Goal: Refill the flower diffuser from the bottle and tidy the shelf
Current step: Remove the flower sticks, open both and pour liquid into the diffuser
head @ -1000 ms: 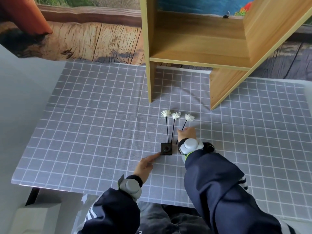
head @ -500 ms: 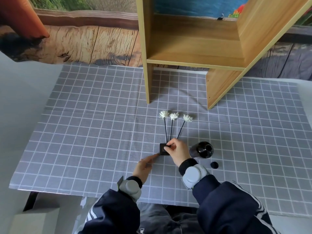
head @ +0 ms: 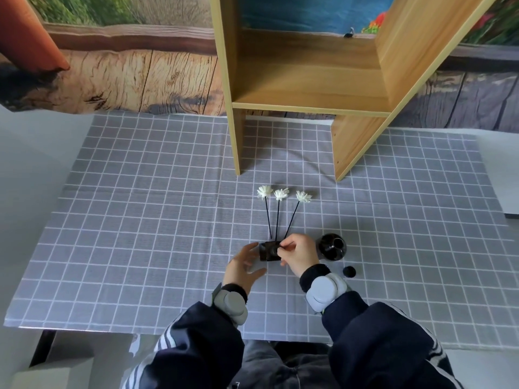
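Observation:
A small dark square diffuser jar (head: 268, 250) stands on the grey checked cloth (head: 140, 220). Three white flowers on thin black sticks (head: 278, 209) lie flat on the cloth behind it, their lower ends at the jar. My right hand (head: 297, 255) is over the jar's right side, its fingertips pinching at the jar's mouth where the sticks end. My left hand (head: 243, 265) touches the jar's left side with fingers spread. A dark round bottle (head: 332, 246) stands uncapped just right of my right hand. Its small black cap (head: 349, 271) lies in front of it.
A light wooden shelf unit (head: 309, 80) stands at the back of the table, its lower board bare. Its two legs rest on the cloth behind the flowers. The table's front edge runs just ahead of my sleeves.
My right hand drew back from the flower sticks to the jar's mouth. My left hand moved up and its fingers came against the jar's left side. The bottle and cap came into view.

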{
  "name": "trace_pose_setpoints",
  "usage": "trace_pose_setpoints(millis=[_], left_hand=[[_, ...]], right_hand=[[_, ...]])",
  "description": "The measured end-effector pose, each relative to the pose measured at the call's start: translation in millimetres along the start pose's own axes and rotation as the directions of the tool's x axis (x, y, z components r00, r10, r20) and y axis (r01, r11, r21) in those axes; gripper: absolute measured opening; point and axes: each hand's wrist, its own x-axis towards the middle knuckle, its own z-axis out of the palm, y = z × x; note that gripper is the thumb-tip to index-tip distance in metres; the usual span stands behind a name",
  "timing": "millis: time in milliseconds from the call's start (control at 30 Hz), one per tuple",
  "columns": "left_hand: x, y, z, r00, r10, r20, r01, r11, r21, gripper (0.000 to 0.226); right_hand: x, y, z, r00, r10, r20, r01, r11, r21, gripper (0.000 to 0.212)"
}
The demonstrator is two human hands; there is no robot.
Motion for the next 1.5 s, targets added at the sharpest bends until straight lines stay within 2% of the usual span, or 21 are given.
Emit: trace_pose_setpoints(millis=[167, 333, 500, 733, 933, 1133, 1200, 1367, 1433, 1500], left_hand=[[5.0, 12.6, 1.7, 0.998, 0.015, -0.063, -0.017, 0.999, -0.038, 0.040], [6.6, 13.3, -1.6, 0.998, 0.065, -0.001, -0.065, 0.998, -0.011, 0.044], [0.3, 10.1, 0.0, 0.993, 0.108, -0.043, -0.107, 0.994, 0.031, 0.040], [-8.2, 8.0, 6.7, 0.984, 0.149, -0.097, -0.152, 0.988, -0.023, 0.040], [-10.0, 10.0, 3.9, 0.989, 0.134, -0.064, -0.135, 0.991, 0.002, 0.038], [-12.5, 5.2, 0.7, 0.992, 0.114, 0.048, -0.116, 0.993, 0.025, 0.042], [-11.2, 3.3, -0.4, 0.993, 0.109, 0.045, -0.109, 0.994, 0.006, 0.041], [-11.3, -0.1, -2.1, 0.995, 0.098, 0.036, -0.096, 0.995, -0.035, 0.040], [-11.5, -1.6, -1.5, 0.995, 0.097, 0.034, -0.096, 0.995, -0.038, 0.039], [-10.9, -2.4, -1.4, 0.994, 0.108, 0.033, -0.108, 0.994, -0.027, 0.039]], right_hand=[[-6.3, 5.3, -0.1, 0.999, -0.009, -0.036, 0.011, 0.999, 0.042, 0.008], [-10.8, 9.9, 0.2, 0.999, -0.002, -0.035, 0.004, 0.998, 0.057, 0.009], [-13.0, 9.7, -1.1, 0.999, -0.031, -0.010, 0.031, 0.999, 0.033, 0.010], [-16.0, 10.8, -2.5, 0.997, -0.074, -0.026, 0.074, 0.997, -0.019, 0.016], [-14.0, 10.1, -8.3, 0.993, -0.120, -0.017, 0.118, 0.991, -0.067, 0.012], [-12.9, 10.3, -13.8, 0.971, -0.226, 0.073, 0.234, 0.963, -0.137, 0.024], [-14.5, 10.4, -13.2, 0.982, -0.187, 0.040, 0.190, 0.974, -0.122, 0.025], [-20.2, 11.8, -10.2, 0.999, -0.048, -0.022, 0.045, 0.994, -0.102, 0.013], [-22.3, 10.4, -9.6, 0.999, -0.031, -0.024, 0.029, 0.997, -0.065, 0.007], [-24.9, 8.2, -9.5, 1.000, -0.030, -0.007, 0.030, 0.998, -0.060, 0.010]])
